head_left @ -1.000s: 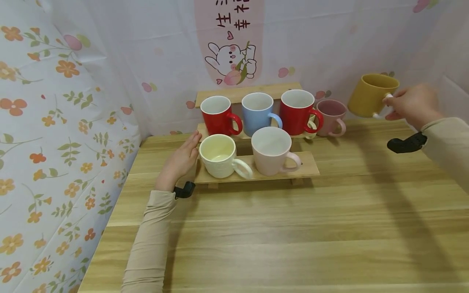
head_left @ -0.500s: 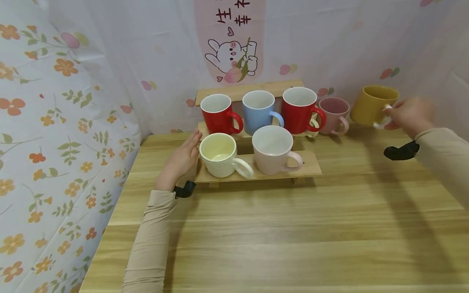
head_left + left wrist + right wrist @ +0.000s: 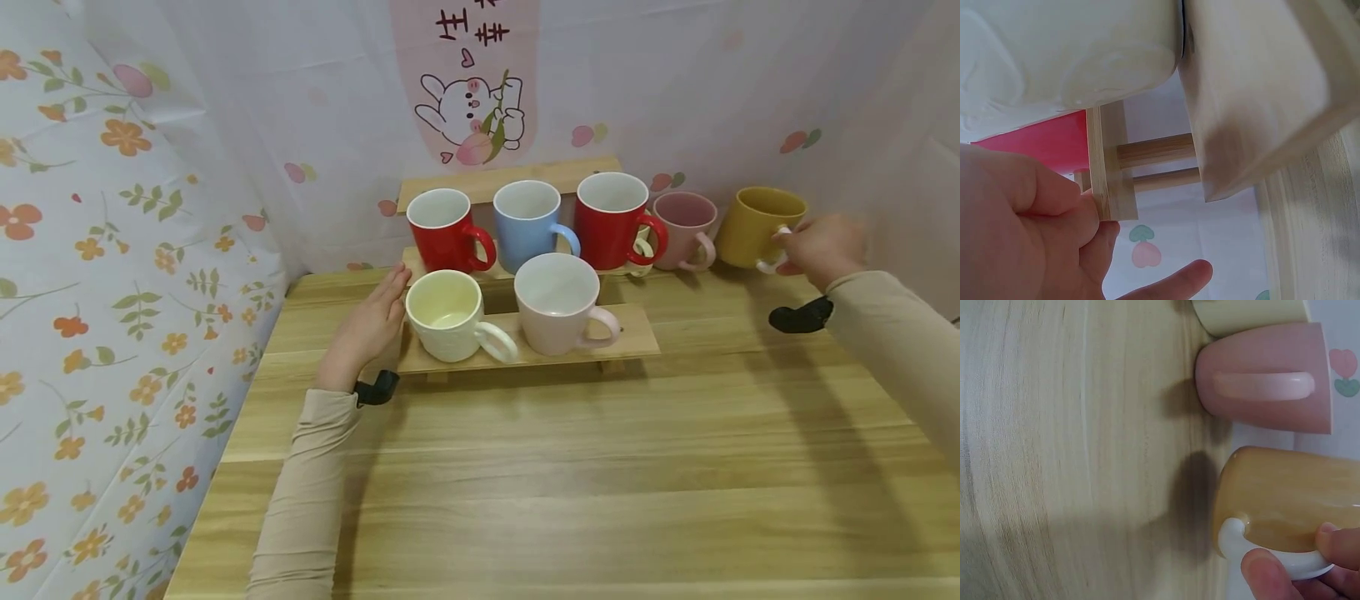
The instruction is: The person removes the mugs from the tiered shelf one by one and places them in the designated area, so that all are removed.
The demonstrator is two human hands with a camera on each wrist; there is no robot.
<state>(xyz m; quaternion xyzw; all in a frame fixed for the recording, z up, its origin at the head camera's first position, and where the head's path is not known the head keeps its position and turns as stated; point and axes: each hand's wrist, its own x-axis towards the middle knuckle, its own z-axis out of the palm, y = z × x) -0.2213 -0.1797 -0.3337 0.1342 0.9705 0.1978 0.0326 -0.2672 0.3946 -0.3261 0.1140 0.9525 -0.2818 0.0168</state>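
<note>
The yellow mug [image 3: 742, 237] is at the back edge of the tabletop [image 3: 562, 475], over on the right side, with its mouth up. From here I cannot tell whether its base meets the wood. The right hand [image 3: 828, 248] has it by the white handle [image 3: 1297, 565], the thumb and fingers closed in a pinch round that handle; the hand is a little blurred from the head view. Just to the mug's left, along the same back edge, stands a pink mug [image 3: 682, 233], its handle facing the front right. Beside that one is an ivory mug [image 3: 1250, 314], mostly hidden from above.

Further left is a stepped wooden rack [image 3: 637, 332], set toward the tabletop's back edge. The left hand [image 3: 366, 333] rests against the rack's left end, fingers stretched out, with nothing gripped. On the front shelf, a cream mug [image 3: 446, 343] stands near the left end and a pale pink mug [image 3: 551, 321] right of the middle. The shelf behind carries a red mug on the left, a blue mug [image 3: 517, 237] in the middle and a second red mug [image 3: 606, 229] on the right.

Behind the tabletop's back edge hangs a white cloth [image 3: 337, 125] printed with a rabbit; past its left edge hangs a flowered cloth [image 3: 127, 350].
</note>
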